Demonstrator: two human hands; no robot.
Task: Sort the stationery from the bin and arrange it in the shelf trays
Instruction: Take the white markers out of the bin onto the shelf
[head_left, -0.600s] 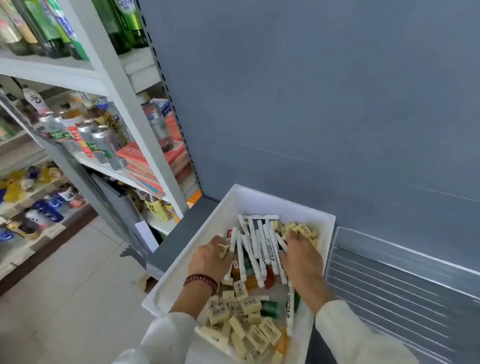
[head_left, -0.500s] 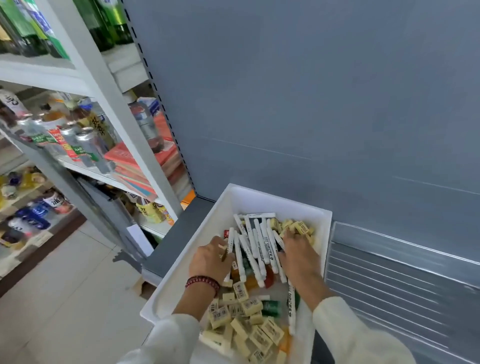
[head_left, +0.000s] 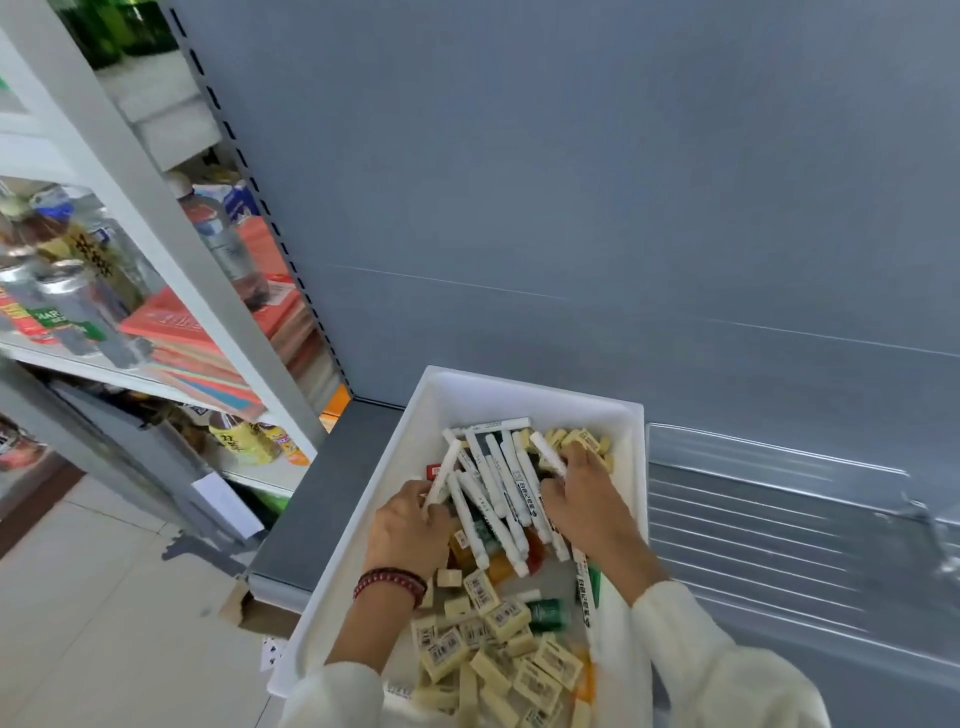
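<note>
Now my left hand (head_left: 410, 525) and right hand (head_left: 587, 499) each pinch markers (head_left: 442, 475), centre frame: light, stiff, probably slick, best held mid-barrel.

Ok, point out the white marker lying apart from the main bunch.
The white marker nearest the bin's right wall, beside the right hand's wrist, lies alone; the other markers crowd together between that hand and the left hand.
</note>
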